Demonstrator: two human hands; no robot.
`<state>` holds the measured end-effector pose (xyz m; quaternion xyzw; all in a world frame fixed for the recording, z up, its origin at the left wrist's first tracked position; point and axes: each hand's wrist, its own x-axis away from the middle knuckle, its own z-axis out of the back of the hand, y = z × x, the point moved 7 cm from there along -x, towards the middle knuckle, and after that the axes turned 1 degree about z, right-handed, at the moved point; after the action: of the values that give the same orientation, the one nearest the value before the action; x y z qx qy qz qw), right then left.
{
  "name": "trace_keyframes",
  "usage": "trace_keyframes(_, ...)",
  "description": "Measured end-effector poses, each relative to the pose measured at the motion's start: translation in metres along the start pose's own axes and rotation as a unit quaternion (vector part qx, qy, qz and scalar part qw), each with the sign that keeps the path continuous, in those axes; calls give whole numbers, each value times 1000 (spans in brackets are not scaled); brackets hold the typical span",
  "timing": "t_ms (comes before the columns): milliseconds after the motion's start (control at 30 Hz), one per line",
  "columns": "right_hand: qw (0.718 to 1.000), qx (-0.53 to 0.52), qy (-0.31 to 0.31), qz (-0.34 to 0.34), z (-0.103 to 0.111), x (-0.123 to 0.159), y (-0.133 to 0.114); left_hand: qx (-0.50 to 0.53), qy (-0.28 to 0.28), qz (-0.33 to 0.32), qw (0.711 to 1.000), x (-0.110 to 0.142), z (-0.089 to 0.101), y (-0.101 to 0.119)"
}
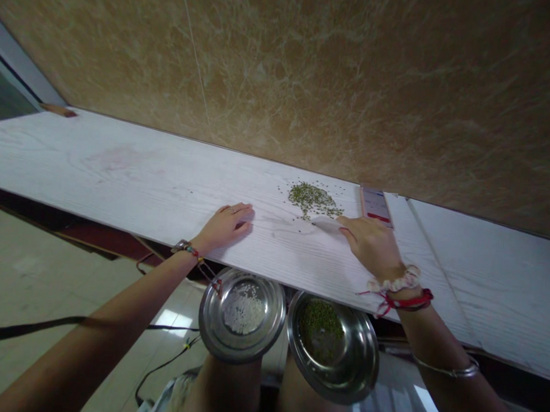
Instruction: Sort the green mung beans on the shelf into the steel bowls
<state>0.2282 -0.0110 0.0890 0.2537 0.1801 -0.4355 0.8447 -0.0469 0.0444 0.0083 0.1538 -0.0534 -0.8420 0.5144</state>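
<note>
Loose green mung beans (312,197) lie in a spread heap on the white wood-grain tabletop (166,183), with strays around it. My right hand (373,244) is closed on a thin, pale, flat piece (328,222), perhaps a card; its kind is unclear. That piece's far edge meets the near side of the heap. To the left of the beans, my left hand (226,226) rests on the tabletop with fingers stretched out, holding nothing. Below the table edge, a metal bowl (208,340) contains white grains like rice (244,308). Another metal bowl (362,355) contains more green beans (322,326).
Behind the tabletop rises a brown marbled wall (280,79). A phone-like flat object (376,205) lies near the wall, right of the beans. A small brown piece (59,110) sits at the far left corner. Both bowls rest on my legs, under the table's front edge.
</note>
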Motion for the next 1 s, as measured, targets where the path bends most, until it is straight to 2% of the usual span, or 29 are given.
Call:
trace_keyframes(133,1000,-13,-6,-18,1,-2,4,-2,2,0,1000,0,-1,-1)
trace_keyframes(300,1000,-21,-9,1,2,-1,0,-2,6,-2,1000,0,2,1)
trace_keyframes(467,999,-24,-18,21,11,11,-1,-6,-2,3,1000,0,2,2)
trace_keyframes(633,999,-25,5,19,20,13,2,-8,1,4,1000,0,2,2)
trace_keyframes(833,998,-2,15,57,8,-1,-2,-15,-4,5,1000,0,2,2)
trace_keyframes(1000,999,-22,14,48,8,10,8,-21,-10,6,1000,0,0,2)
